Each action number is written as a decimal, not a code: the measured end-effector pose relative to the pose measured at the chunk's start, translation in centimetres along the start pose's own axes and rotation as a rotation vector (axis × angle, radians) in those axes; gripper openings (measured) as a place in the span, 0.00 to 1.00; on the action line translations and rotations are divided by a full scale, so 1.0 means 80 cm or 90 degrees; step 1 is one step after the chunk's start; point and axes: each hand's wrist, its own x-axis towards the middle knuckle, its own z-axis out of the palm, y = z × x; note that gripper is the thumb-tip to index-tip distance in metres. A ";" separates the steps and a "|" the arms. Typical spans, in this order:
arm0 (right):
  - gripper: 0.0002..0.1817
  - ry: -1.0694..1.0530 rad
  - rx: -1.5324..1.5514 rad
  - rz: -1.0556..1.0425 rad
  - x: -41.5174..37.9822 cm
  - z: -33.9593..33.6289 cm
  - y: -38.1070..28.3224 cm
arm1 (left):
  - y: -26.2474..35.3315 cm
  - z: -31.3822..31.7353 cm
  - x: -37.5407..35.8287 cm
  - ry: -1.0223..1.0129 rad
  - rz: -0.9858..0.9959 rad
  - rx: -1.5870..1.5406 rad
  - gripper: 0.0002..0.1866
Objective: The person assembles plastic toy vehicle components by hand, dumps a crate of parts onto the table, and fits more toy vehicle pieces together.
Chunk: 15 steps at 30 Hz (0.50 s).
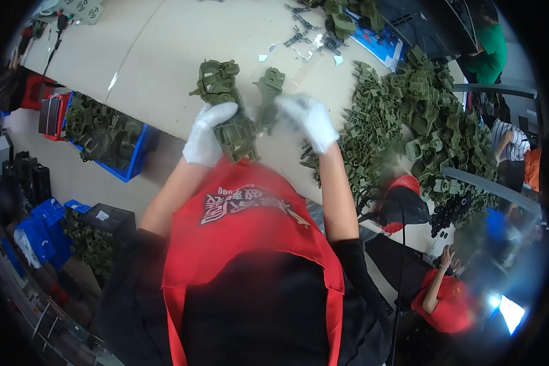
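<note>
While its fingers are mostly hiding beneath, the partly curled left hand (205, 135) is gripping the larger green piece (236, 133), which is extending rightward and beyond it, long axis slanting forward-left. A smaller, blurred green piece (269, 97) is pointing forward just left of the right hand (311, 122), whose smeared fingers are leaving openness and grip unclear.

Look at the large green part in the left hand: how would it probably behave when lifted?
The large green part is probably stiff: it juts past the left hand with no visible sag. Its open gaps suggest it is light for its size. Its uneven outline makes rolling unlikely.
</note>
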 end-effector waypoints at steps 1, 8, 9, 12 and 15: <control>0.26 0.126 -0.027 -0.039 0.034 -0.002 0.026 | 0.006 -0.004 0.001 0.003 -0.017 -0.004 0.16; 0.26 0.293 -0.236 -0.147 0.160 0.031 0.145 | -0.001 -0.030 0.001 0.024 0.053 0.054 0.34; 0.23 0.256 -0.112 -0.131 0.157 0.024 0.136 | 0.001 -0.026 -0.004 0.024 0.064 0.052 0.34; 0.20 0.190 0.071 -0.080 0.071 0.000 0.028 | 0.000 -0.024 -0.005 0.029 0.154 0.174 0.47; 0.19 0.142 0.041 -0.253 -0.014 0.004 -0.038 | -0.008 -0.026 0.005 -0.051 0.131 0.198 0.53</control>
